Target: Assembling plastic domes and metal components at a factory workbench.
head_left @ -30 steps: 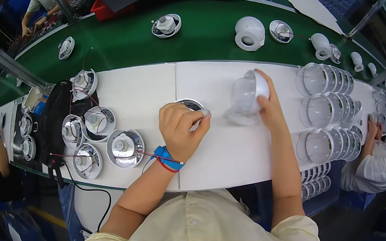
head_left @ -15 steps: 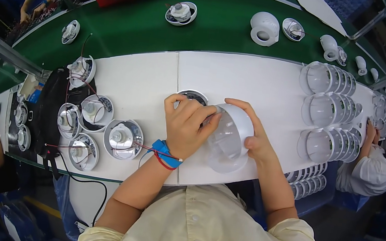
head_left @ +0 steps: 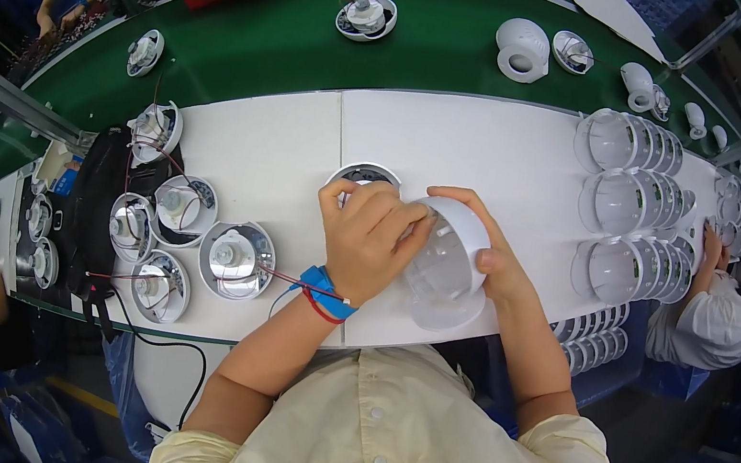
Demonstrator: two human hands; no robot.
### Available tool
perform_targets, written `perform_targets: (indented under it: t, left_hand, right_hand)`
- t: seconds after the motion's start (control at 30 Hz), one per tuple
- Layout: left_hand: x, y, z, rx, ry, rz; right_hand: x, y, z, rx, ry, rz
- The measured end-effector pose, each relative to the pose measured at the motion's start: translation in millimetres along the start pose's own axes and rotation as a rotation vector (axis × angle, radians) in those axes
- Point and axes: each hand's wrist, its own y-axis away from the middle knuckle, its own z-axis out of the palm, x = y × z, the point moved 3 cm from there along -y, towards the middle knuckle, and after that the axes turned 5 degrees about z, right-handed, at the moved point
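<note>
Clear cover (head_left: 439, 267) is held in our right hand (head_left: 500, 271): thumb on the near side of its white collar, fingers over the far side, so that's a firm grasp. It's tilted, mouth turned toward our left hand (head_left: 367, 241), sitting above the near edge of the white counter (head_left: 462, 144), just right of the board seam. Can't tell if its lower end touches down.

Left fingers are bent, tips at the collar's left side; we can't tell if they pinch anything. Back of that hand faces up, wrist lower than knuckles. Both forearms run in from the near edge, elbows bent, hands converging in front of our shirt.

Writing: we can't make out lettering on the cover at this size. Same for the small blue box (head_left: 63, 181) off the counter's left end, too small to read.

Next out: blue wristband (head_left: 328, 298) on our left wrist, red wires (head_left: 290, 278) reaching it from a lamp unit (head_left: 237, 259) near the near edge. Another round unit (head_left: 366, 171) is partly hidden behind our left hand. Four more units (head_left: 185, 212) cluster toward the left end. Three rows of nested covers (head_left: 631, 205) fill the right end. Green belt (head_left: 251, 67) runs past the far edge, carrying white housings (head_left: 522, 50).
</note>
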Motion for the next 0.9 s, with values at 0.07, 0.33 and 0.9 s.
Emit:
perform_targets:
  t: [0.07,0.33,0.9]
  left_hand:
    - [-5.6,0.6,-0.4,-0.017,0.119,-0.124]
    - [-2.6,-2.6,-1.2,-0.032,0.001,-0.053]
    - [-67.4,71.6,-26.0,-0.356,0.623,-0.904]
  right_hand:
    - [-3.1,-0.1,1.8,-0.008,-0.044,-0.007]
    - [-2.6,-1.8,-3.0,0.015,0.002,0.005]
    - [-10.4,3.0,-12.1,0.256,0.447,-0.056]
